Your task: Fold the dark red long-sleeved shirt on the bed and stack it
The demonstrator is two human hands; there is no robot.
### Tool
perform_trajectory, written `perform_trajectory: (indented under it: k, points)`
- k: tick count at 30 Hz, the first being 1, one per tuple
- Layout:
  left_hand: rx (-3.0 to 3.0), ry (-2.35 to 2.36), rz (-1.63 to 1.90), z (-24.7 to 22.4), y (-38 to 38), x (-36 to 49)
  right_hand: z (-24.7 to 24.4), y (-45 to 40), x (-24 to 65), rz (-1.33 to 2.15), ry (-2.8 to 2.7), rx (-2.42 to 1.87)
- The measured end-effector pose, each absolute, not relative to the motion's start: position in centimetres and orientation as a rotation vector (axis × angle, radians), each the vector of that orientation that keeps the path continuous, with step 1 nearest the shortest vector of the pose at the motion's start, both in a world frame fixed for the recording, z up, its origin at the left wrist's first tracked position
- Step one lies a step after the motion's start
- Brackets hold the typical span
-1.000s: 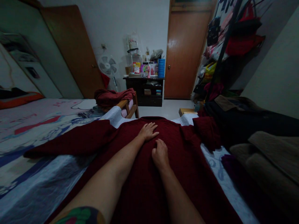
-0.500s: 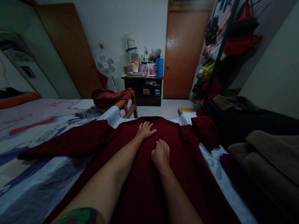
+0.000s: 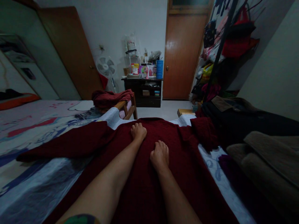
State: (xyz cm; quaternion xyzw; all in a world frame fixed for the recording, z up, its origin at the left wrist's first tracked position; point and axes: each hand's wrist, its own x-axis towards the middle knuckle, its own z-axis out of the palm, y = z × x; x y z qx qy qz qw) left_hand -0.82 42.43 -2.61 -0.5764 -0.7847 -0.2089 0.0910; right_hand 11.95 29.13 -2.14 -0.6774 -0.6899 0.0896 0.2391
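1 dark red garment, mid-scene, spread over pale cloth; left sleeve extended left, right sleeve bunched. 2 bare hands upon it: left hand, farther, fingers curled under; right hand, nearer, fingers loosely bent (whether either grips fabric, cannot tell). Brown clothing, right.

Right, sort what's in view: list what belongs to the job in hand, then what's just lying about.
In the job:
- dark red garment, spread out
- left hand and right hand, both over it
- pale cover beneath it

Just about:
- brown folded cloth
- reddish cloth by the bed
- fan
- dark cabinet
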Motion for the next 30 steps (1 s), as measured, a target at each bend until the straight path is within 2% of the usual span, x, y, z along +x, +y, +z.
perform_trajectory:
  k: [14,22,30]
  points:
    - [-1.781,-2.349,-0.557,-2.6,42.6,-0.5,-2.0,29.2,12.0,0.245,-1.900,-1.855]
    - [-1.724,-2.395,-0.649,-2.3,42.4,-1.0,-1.8,29.0,12.0,0.225,-1.919,-1.864]
    - [-2.034,-2.151,-0.635,-2.6,42.9,-1.7,-2.3,29.1,11.9,0.207,-1.897,-1.846]
